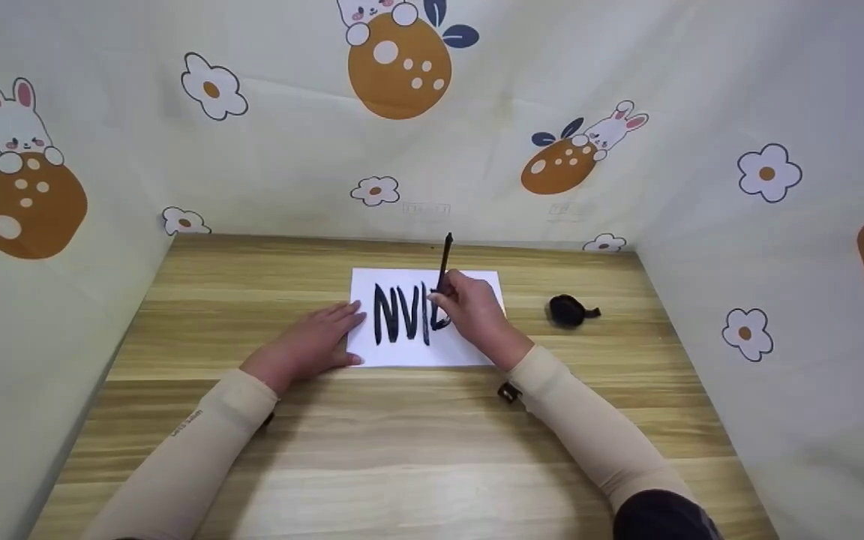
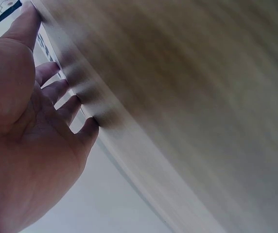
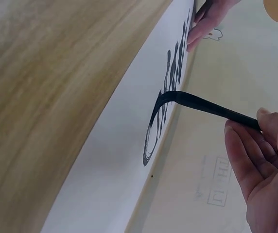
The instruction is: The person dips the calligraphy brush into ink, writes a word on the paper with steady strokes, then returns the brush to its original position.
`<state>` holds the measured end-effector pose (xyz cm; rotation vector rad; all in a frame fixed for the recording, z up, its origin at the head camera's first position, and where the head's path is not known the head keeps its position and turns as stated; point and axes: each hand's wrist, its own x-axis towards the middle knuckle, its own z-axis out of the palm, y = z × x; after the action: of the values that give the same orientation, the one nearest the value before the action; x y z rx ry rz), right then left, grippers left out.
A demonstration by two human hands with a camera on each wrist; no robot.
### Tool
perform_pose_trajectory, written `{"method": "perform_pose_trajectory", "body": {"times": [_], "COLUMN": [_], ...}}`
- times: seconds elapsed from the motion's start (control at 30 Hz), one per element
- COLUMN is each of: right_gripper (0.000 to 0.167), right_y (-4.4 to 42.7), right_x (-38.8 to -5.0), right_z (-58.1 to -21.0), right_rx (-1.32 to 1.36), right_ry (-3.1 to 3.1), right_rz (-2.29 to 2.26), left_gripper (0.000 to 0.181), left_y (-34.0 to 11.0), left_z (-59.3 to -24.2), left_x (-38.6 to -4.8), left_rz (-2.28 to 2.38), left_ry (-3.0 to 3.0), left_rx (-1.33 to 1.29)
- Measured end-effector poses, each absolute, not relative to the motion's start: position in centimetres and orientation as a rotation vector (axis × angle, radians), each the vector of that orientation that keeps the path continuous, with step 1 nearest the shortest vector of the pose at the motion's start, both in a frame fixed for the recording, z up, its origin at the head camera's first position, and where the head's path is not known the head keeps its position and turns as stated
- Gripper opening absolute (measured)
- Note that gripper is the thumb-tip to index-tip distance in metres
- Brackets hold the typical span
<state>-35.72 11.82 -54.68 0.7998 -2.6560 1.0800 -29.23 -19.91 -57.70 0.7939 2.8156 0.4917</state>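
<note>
A white sheet of paper (image 1: pixel 402 356) lies on the table with thick black strokes reading "NVI" and a curved letter beside them. My right hand (image 1: pixel 477 307) pinches a black ink brush (image 1: pixel 445 262) between thumb and fingers over the right half of the sheet. In the right wrist view the brush's soft tip (image 3: pixel 162 101) bends against the paper at the curved letter's stroke. My left hand (image 1: pixel 312 341) rests at the sheet's left edge, fingers spread and fingertips touching it. The left wrist view shows the left hand's palm (image 2: pixel 37 141) and fingers along the table.
A small round black dish (image 1: pixel 567 310) with a short handle stands on the wooden table (image 1: pixel 402 450), right of the paper. Fabric walls (image 1: pixel 282 150) printed with rabbits, oranges and flowers enclose the table at the back and both sides.
</note>
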Motion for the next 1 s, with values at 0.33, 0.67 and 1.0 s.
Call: {"method": "perform_pose_trajectory", "body": {"times": [0.33, 0.67, 1.0], "right_gripper": [0.015, 0.016, 0.017], "right_y": [11.65, 11.52, 11.77], "right_x": [-35.63, -35.48, -35.45], "right_z": [-54.81, -54.95, -54.81], "right_rx": [0.772, 0.759, 0.72], "right_ry": [-2.609, -2.579, -2.548], "right_rz": [1.093, 1.131, 1.222], "left_gripper": [0.084, 0.083, 0.084], "left_y": [-19.86, -20.05, -19.89], "left_z": [-57.73, -58.19, -58.15], "left_x": [-29.27, -29.39, -29.51], "left_rz": [0.482, 0.472, 0.465], "left_ry": [2.812, 2.813, 2.826], "left_rx": [0.784, 0.782, 0.798]}}
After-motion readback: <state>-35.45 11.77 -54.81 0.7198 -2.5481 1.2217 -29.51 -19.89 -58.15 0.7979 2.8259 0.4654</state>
